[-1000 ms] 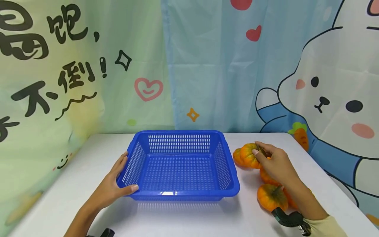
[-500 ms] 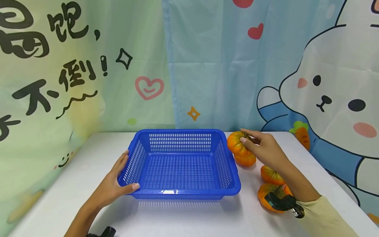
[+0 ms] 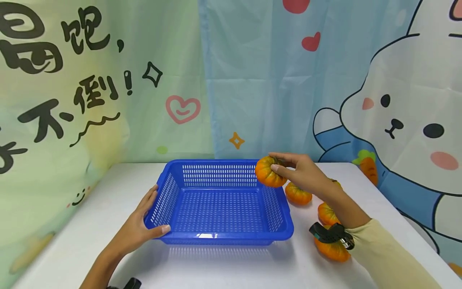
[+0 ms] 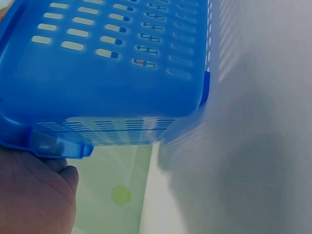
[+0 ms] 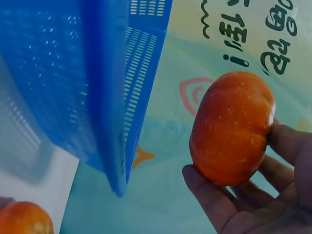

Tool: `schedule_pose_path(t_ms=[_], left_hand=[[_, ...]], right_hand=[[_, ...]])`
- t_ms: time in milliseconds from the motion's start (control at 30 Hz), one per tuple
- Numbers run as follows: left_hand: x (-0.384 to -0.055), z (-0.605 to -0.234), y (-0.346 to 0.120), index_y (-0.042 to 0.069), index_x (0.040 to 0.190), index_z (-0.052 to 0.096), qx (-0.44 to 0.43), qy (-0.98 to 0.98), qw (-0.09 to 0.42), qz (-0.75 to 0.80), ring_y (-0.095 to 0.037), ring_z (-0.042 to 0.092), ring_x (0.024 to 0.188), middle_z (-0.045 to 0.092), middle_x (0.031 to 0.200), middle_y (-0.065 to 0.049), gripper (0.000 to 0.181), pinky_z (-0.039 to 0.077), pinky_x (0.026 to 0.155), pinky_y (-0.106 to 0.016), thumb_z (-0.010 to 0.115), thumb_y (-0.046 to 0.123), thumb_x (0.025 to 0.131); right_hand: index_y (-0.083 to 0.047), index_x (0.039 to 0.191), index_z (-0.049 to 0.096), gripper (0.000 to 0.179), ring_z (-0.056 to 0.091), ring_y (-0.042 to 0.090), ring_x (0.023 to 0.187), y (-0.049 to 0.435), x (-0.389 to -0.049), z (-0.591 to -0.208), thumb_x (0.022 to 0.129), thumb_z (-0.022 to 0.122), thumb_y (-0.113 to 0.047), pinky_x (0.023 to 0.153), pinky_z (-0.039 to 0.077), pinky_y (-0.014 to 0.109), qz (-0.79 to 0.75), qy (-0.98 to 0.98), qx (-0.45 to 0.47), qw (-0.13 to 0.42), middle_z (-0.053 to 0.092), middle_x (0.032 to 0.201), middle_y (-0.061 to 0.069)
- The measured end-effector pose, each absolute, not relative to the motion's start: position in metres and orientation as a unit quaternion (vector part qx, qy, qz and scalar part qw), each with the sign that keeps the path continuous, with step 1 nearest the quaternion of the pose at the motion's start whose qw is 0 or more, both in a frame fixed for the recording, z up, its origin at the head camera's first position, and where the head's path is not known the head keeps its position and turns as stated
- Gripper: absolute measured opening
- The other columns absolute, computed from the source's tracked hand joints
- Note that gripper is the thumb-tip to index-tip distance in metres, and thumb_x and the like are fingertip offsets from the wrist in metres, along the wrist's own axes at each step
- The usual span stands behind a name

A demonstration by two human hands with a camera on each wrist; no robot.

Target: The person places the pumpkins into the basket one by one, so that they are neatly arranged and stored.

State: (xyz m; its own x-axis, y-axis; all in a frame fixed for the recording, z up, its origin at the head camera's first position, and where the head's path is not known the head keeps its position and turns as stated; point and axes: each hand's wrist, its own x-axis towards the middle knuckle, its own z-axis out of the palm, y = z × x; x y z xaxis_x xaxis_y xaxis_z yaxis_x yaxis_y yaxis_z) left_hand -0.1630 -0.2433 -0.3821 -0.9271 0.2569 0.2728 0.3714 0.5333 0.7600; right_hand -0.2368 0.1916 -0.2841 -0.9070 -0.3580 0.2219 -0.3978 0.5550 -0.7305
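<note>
An orange pumpkin (image 3: 268,172) is held by its top between the thumb and fingers of my right hand (image 3: 299,170), above the right back corner of the blue plastic basket (image 3: 216,236). In the right wrist view the pumpkin (image 5: 233,129) appears ribbed and smooth, apart from the basket wall (image 5: 109,97). My left hand (image 3: 138,224) grips the basket's left front corner, thumb over the front rim and fingers along the left outer side. Part of that hand (image 4: 36,195) shows under the rim in the left wrist view. Inside, the basket's floor is bare.
Right of the basket, another pumpkin (image 3: 298,194) sits on the white table (image 3: 216,269). More pumpkins, including one nearer the front (image 3: 333,249), lie partly hidden under my right forearm. A printed cloth backdrop (image 3: 238,80) hangs behind the table.
My right hand has lifted the pumpkin from the group on the right and carried it left, over the basket's edge. The left hand and basket have stayed in place.
</note>
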Motion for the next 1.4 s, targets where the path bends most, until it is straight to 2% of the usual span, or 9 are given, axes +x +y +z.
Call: schedule_pose_path(t_ms=[367, 533, 767, 1067, 1233, 1400], left_hand=[[-0.164, -0.382, -0.245, 0.002, 0.155, 0.013, -0.176, -0.874, 0.066, -0.448, -0.042, 0.007, 0.144, 0.005, 0.163, -0.005, 0.104, 0.018, 0.105, -0.069, 0.078, 0.023, 0.078], [-0.164, -0.384, -0.244, -0.002, 0.154, 0.014, -0.172, -0.877, 0.069, -0.444, -0.042, 0.007, 0.144, 0.006, 0.162, -0.007, 0.103, 0.017, 0.105, -0.069, 0.079, 0.024, 0.077], [-0.164, -0.384, -0.245, -0.003, 0.153, 0.014, -0.175, -0.873, 0.07, -0.45, -0.041, 0.008, 0.145, 0.006, 0.163, -0.004, 0.103, 0.018, 0.106, -0.068, 0.079, 0.025, 0.078], [-0.166, -0.385, -0.244, -0.002, 0.153, 0.014, -0.179, -0.873, 0.07, -0.448, -0.041, 0.007, 0.145, 0.006, 0.163, -0.004, 0.104, 0.018, 0.105, -0.07, 0.079, 0.026, 0.078], [-0.165, -0.384, -0.244, -0.002, 0.153, 0.014, -0.177, -0.875, 0.07, -0.445, -0.042, 0.009, 0.144, 0.006, 0.162, -0.006, 0.104, 0.019, 0.104, -0.07, 0.079, 0.026, 0.078], [-0.165, -0.384, -0.245, -0.002, 0.154, 0.015, -0.175, -0.874, 0.071, -0.447, -0.041, 0.008, 0.145, 0.007, 0.162, -0.006, 0.103, 0.018, 0.105, -0.071, 0.079, 0.026, 0.078]], right_hand=[[-0.01, 0.138, 0.057, 0.044, 0.055, 0.031, 0.12, 0.16, -0.244, -0.274, 0.096, 0.062, -0.023, 0.085, 0.055, 0.036, 0.421, -0.858, 0.293, -0.002, 0.06, 0.13, 0.01], [-0.007, 0.137, 0.057, 0.045, 0.056, 0.033, 0.119, 0.144, -0.249, -0.271, 0.096, 0.063, -0.024, 0.084, 0.055, 0.036, 0.421, -0.851, 0.312, -0.016, 0.059, 0.129, 0.013], [-0.005, 0.137, 0.056, 0.045, 0.061, 0.027, 0.112, 0.118, -0.259, -0.269, 0.096, 0.063, -0.022, 0.081, 0.055, 0.031, 0.418, -0.841, 0.341, -0.03, 0.063, 0.122, 0.012], [0.002, 0.142, 0.046, 0.052, 0.057, 0.031, 0.12, 0.093, -0.268, -0.277, 0.097, 0.061, -0.019, 0.087, 0.053, 0.032, 0.422, -0.828, 0.366, -0.035, 0.053, 0.138, 0.017], [0.001, 0.14, 0.05, 0.05, 0.059, 0.027, 0.116, 0.082, -0.275, -0.284, 0.097, 0.061, -0.023, 0.088, 0.053, 0.031, 0.405, -0.839, 0.362, -0.031, 0.059, 0.13, 0.014], [0.001, 0.138, 0.053, 0.049, 0.061, 0.023, 0.11, 0.07, -0.281, -0.29, 0.097, 0.062, -0.024, 0.085, 0.053, 0.029, 0.4, -0.841, 0.358, -0.062, 0.064, 0.123, 0.012]])
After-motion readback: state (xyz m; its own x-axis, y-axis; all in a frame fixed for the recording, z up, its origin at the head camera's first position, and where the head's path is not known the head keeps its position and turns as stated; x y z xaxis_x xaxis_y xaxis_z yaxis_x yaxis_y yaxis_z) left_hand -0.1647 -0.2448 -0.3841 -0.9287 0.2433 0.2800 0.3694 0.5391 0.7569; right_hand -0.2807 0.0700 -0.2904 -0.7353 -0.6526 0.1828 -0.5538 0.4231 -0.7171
